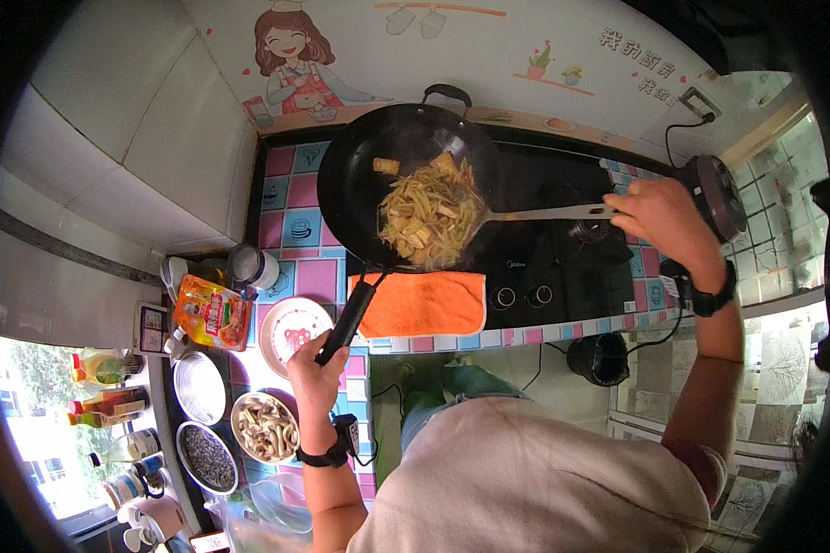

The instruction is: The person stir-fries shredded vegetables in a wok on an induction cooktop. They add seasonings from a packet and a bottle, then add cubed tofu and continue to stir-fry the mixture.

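Note:
My left hand [318, 370] is closed around the black long handle of a wok [349, 200], which sits over the left part of a black gas stove [567, 276]. In the wok lies a heap of shredded pale-green vegetable with golden fried pieces [432, 214]; one such piece rests apart near the wok's left side. My right hand [647, 214] grips the end of a metal spatula [553, 212], whose blade is at the heap's right edge, partly hidden by the food.
An orange cloth [425, 304] lies at the stove's front edge. To the left are a white patterned plate [273, 332], a bowl of sliced mushrooms [268, 427], an orange seasoning pouch [211, 314] and an empty-looking metal bowl [199, 388]. A dark appliance [716, 197] stands at the right.

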Motion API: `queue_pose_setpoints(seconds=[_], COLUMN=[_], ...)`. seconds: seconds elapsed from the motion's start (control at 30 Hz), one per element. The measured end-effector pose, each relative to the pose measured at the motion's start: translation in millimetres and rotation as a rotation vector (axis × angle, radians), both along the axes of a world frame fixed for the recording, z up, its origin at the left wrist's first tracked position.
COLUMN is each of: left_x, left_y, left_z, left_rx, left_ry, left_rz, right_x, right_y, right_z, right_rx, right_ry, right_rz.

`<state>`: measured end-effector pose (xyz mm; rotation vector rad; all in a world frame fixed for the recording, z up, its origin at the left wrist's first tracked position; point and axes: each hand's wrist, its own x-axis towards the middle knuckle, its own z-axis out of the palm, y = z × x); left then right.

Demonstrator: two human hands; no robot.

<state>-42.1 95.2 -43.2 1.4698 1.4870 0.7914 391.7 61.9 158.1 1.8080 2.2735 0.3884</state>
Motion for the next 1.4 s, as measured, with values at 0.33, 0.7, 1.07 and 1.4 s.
queue_pose_setpoints(seconds=[0.33,0.7,1.07,1.4], left_x=[-1.8,-0.2,-1.1,2.2], left_y=[-0.8,-2.2,-1.4,-1.6], left_z=[-1.4,0.0,-2.1,4.9], left_rx=[-0.027,-0.053,-0.078,-0.052], left_ry=[-0.039,-0.024,-0.057,-0.035], left_rz=[0.007,0.023,0.044,0.035], right_x=[24.6,-3.2,42.6,12.2], right_y=[46.5,134.5,90.5,56.5], right_z=[-72.2,-158.6,-143.4,-169.1], right_rx=[0.145,-0.135,0.208,-0.734], right_ry=[0.066,0.945,0.525,1.770], right_rz=[-0.118,-0.178,-0.148,-0.917])
